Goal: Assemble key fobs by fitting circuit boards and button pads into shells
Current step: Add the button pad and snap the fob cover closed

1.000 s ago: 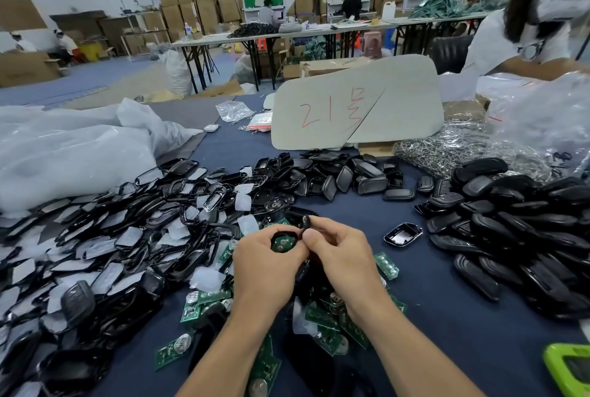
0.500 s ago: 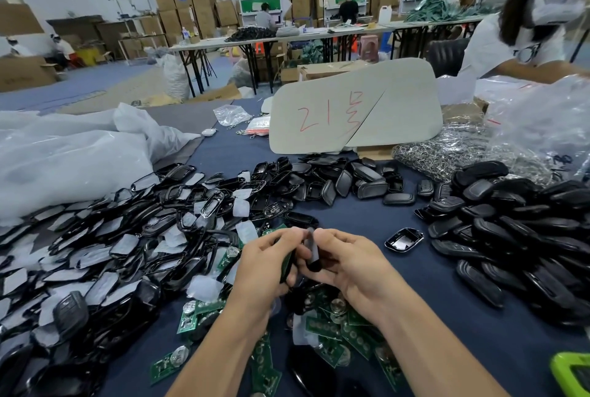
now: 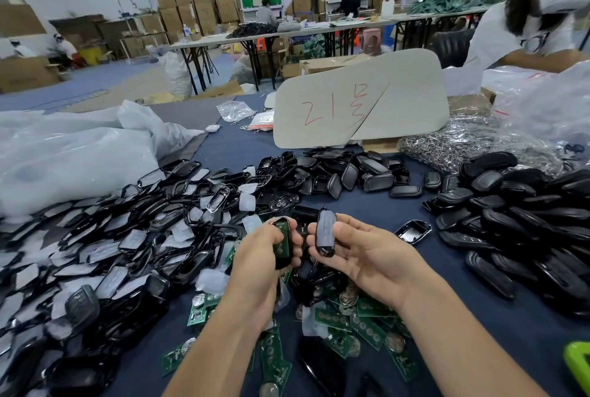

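1. Piles of black shells (image 3: 134, 230) fill the left of the frame, and a heap of closed fobs (image 3: 526, 224) fills the right. A part that slips from a hand could land in one of them and be hard to find.
2. Green circuit boards (image 3: 367, 326) lie in a loose heap low in the middle, right under both wrists. An arm could bump them and slide some toward the edge of the blue table (image 3: 479, 316).
3. The left hand (image 3: 261, 259), in the middle of the frame, has its fingers curled round a shell with a board (image 3: 281, 245) in it. I cannot tell if the board is pushed all the way down. If it sits crooked, the fob may not snap shut, or the board may crack.
4. The right hand (image 3: 373, 256) pinches the cover half (image 3: 325, 233) between thumb and fingers. The cover stands upright, just beside the other shell and not touching it. It is held only by its edges, so it could slip. Turned the wrong way round, it will not fit.
5. The button pad is not in sight in either half. If it was left out, the fob will close but its buttons will not work.
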A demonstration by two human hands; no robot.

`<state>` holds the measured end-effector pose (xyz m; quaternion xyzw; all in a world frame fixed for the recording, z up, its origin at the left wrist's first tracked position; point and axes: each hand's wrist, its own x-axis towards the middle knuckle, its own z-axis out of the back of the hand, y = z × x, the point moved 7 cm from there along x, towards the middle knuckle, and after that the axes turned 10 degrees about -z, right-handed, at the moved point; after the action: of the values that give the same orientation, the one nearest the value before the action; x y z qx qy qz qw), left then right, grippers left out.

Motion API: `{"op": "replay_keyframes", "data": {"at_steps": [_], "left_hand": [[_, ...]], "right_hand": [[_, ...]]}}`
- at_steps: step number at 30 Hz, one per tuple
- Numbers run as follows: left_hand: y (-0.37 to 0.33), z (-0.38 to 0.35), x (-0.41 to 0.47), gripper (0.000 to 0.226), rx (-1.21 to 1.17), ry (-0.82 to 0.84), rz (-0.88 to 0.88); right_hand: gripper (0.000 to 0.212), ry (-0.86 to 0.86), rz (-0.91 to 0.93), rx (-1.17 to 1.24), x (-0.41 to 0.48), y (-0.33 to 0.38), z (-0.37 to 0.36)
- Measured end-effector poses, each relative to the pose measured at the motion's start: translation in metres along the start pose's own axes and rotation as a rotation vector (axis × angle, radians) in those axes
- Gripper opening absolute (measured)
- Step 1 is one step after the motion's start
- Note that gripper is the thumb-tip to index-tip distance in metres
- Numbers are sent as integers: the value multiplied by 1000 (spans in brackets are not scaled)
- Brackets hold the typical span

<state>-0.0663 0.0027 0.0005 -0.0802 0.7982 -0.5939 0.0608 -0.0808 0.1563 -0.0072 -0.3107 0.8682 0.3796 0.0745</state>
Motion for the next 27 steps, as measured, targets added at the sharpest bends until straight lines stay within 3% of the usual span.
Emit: {"op": "replay_keyframes", "data": {"at_steps": [4,15,19,27], "left_hand": [[-5,8,3,33,109,-65,-54],[-15,3,0,35,258,37,-122],[-13,5,2,34,211,32,-116],[-14,13,1,30,534,-83,-207]], "right_hand": [[43,46,-17,81,1,0,1],[39,19,-10,-23,3,2,4],[40,-3,24,-131,2,2,2],[26,-186,216,-464,0,1,-3]]}}
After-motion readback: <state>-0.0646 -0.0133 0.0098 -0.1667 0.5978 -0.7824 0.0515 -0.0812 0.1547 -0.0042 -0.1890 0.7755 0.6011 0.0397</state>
